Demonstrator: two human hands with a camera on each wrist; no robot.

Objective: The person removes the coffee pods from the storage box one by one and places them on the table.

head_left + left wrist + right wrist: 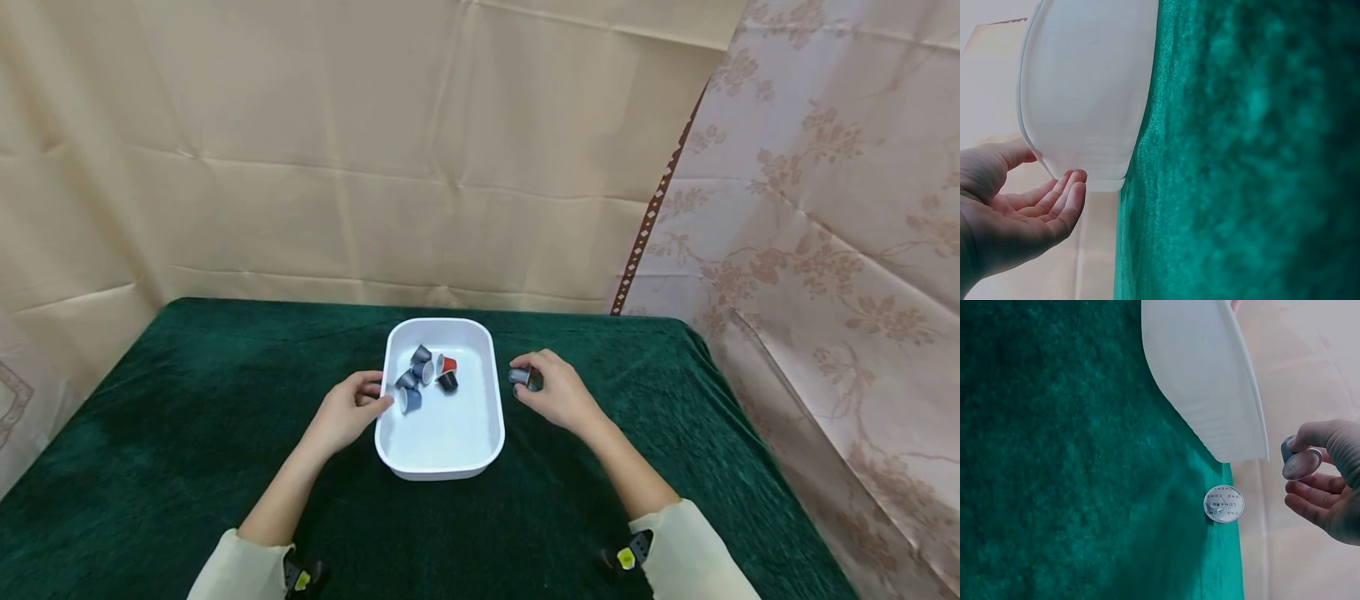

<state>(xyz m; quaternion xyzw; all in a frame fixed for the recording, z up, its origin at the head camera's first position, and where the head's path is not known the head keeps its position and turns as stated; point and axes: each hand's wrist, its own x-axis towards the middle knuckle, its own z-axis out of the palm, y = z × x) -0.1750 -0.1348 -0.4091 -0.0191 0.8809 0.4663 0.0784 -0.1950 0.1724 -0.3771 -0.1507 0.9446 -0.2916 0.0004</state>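
My left hand (351, 414) grips the left rim of a white rectangular tray (442, 442), thumb over the edge and fingers against the outer wall. Several coffee capsules lie loosely in the tray's left and middle part: blue ones (411, 401), a red one (447, 364) and a black one (447, 382). Just right of the tray, my right hand (558, 392) pinches a grey-blue coffee capsule (1302, 465) between thumb and fingers. In the right wrist view another capsule (1224, 504) stands on the cloth, its silver printed lid facing the camera.
A dark green velvet cloth (187, 417) covers the table. Behind it hangs a beige curtain (375, 167), and a floral pinkish curtain (810, 250) hangs along the right side. The table's far edge lies a little beyond the tray.
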